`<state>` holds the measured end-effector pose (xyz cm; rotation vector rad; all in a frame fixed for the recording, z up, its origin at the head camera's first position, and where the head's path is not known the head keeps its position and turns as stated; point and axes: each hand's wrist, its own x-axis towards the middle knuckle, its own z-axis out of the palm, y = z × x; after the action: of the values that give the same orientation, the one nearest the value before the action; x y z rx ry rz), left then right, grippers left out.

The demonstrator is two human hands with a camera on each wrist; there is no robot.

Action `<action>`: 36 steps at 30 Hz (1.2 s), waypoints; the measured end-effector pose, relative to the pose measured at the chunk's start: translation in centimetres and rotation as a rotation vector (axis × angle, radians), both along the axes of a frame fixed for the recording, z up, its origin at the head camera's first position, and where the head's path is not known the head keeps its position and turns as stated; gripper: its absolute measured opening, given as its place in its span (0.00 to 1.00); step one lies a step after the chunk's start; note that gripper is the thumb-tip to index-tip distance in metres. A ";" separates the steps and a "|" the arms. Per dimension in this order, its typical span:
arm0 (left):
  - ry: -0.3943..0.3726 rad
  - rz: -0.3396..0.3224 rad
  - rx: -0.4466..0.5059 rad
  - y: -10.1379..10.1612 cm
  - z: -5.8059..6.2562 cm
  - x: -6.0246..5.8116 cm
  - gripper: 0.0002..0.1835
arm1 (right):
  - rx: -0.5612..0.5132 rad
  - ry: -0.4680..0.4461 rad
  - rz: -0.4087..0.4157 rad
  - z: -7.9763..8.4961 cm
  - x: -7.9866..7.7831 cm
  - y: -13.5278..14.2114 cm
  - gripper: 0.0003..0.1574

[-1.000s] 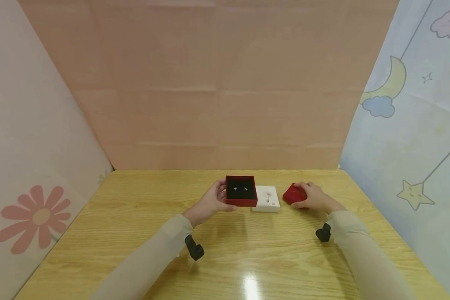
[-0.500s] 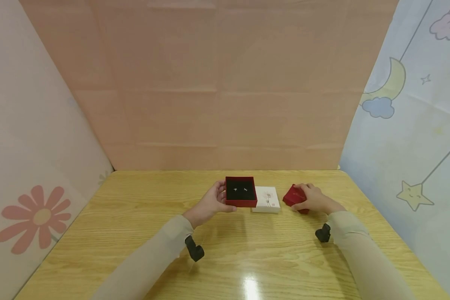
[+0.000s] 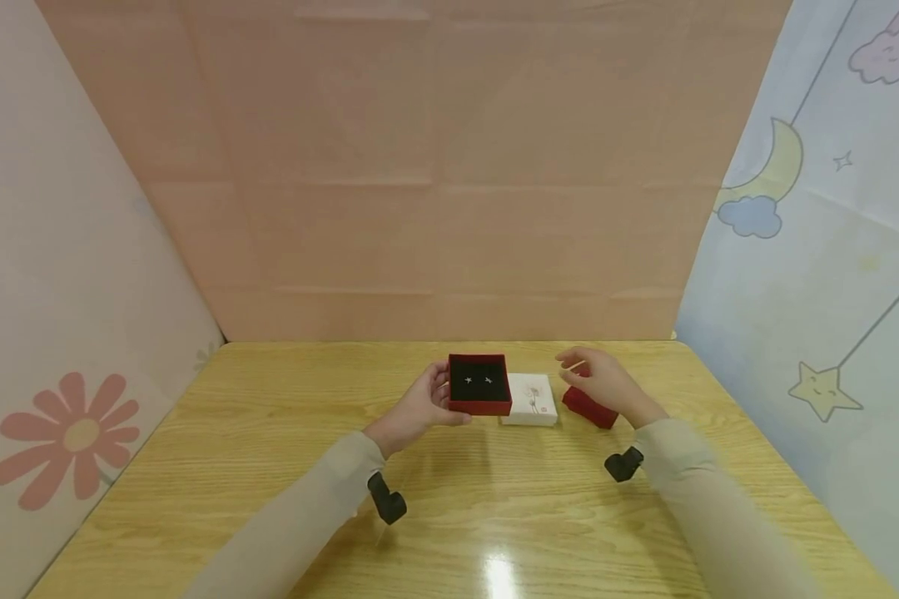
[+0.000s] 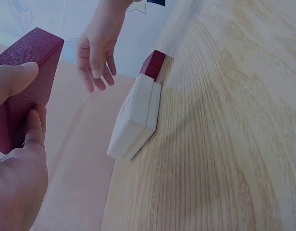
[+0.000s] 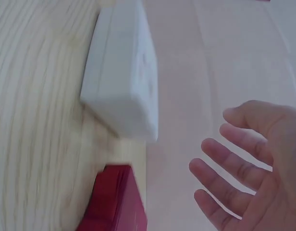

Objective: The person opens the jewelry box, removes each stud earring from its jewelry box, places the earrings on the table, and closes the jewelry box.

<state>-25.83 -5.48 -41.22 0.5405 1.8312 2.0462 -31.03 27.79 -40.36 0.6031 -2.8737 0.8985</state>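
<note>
My left hand (image 3: 418, 409) grips an open red jewelry box (image 3: 481, 408) by its left side, raised over the table. On its black insert (image 3: 479, 393) sit two small silvery star-shaped earrings (image 3: 468, 380). The left wrist view shows my thumb on the textured red outside (image 4: 41, 81). My right hand (image 3: 605, 384) hovers over a smaller red box-shaped piece (image 3: 588, 408) at the right and hides part of it. In the right wrist view its fingers (image 5: 229, 163) are spread and relaxed, apart from the red piece (image 5: 120, 202). Between both red things lies a white box (image 3: 530, 404) with a flower print.
The wooden table (image 3: 292, 391) extends in front and to both sides. A pinkish backdrop (image 3: 434, 208) closes off the back, with patterned panels at left (image 3: 82, 274) and right (image 3: 831, 291). A dark wrist camera (image 3: 386, 499) sits by the left sleeve.
My right hand has let go of the red box-shaped piece, risen and shifted slightly left. The piece stays on the table. The left hand holds the jewelry box almost still.
</note>
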 end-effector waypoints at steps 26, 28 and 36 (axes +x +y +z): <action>-0.065 -0.033 -0.238 -1.9 -4.7 1.4 0.47 | -0.092 -0.096 0.046 0.6 1.8 -4.4 0.16; -0.063 -0.041 -0.258 -1.9 -5.2 1.4 0.45 | -0.098 -0.101 0.048 0.5 1.7 -4.3 0.16; -0.029 -0.034 -0.344 -1.9 -5.9 1.5 0.43 | -0.095 -0.100 0.046 0.2 1.7 -4.0 0.16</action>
<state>-24.33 -7.42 -47.13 0.4391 2.0792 1.6547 -29.35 23.76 -40.18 0.6341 -2.8947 1.0957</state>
